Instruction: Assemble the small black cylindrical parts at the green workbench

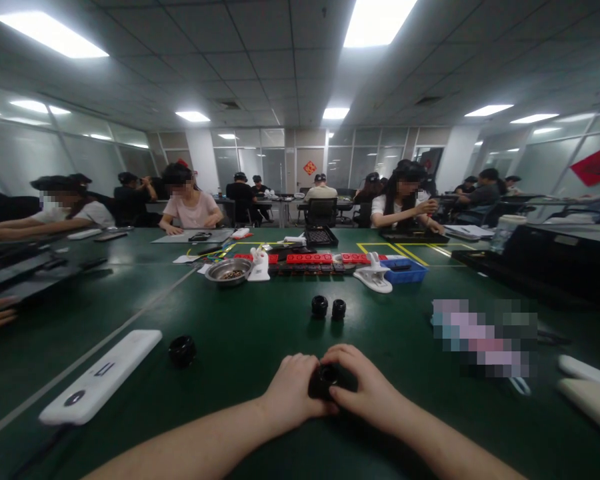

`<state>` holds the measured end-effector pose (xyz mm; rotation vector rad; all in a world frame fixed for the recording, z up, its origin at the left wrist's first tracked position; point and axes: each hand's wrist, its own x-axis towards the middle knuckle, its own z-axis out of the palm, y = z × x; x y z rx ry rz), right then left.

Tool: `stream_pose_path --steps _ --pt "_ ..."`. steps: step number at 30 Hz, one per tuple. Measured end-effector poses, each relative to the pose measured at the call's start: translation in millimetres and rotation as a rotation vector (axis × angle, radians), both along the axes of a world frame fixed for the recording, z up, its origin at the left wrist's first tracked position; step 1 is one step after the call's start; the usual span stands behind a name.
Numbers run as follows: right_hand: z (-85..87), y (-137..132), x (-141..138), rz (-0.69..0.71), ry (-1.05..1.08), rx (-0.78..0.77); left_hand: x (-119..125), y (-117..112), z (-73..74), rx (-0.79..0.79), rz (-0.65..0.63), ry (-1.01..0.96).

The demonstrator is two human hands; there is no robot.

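My left hand (293, 390) and my right hand (367, 393) meet over the green table (240, 333) near its front edge. Both are closed around one small black round part (324, 381) held between their fingertips. Two more black round parts (319, 306) (339, 309) stand side by side on the table beyond my hands. A third loose black part (183, 350) lies to the left of my left hand.
A white flat device (100, 377) lies at the left. Farther back are a metal bowl (229, 271), red strips (310, 259), a white clip-like tool (375, 277) and a blue tray (405, 270). Other people sit working along the far side and at the left.
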<state>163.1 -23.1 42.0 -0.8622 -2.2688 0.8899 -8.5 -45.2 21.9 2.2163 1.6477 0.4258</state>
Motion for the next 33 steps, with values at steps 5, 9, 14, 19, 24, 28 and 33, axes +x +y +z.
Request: stream_pose_path --steps 5,9,14,19,24,28,33 --pt "0.0 -1 1 -0.076 -0.006 -0.031 -2 0 -2.0 0.009 0.004 0.009" --pt "-0.3 -5 -4 -0.259 -0.111 0.087 0 0 -2.7 0.015 0.019 0.042" --pt "4.1 -6 -3 -0.071 -0.116 0.116 1 1 -1.6 0.021 0.005 0.030" --pt "3.1 -4 -2 -0.171 -0.123 0.100 -1 1 -4.9 0.057 -0.015 0.011" --pt "5.4 -6 -4 -0.157 -0.185 0.200 -1 1 -5.7 0.078 -0.018 0.014" --pt "10.6 -7 0 0.027 -0.154 0.134 -1 -1 -2.8 0.069 -0.036 -0.012" --pt "8.4 -10 -2 -0.193 -0.198 0.213 0 0 -2.2 0.069 -0.008 0.033"
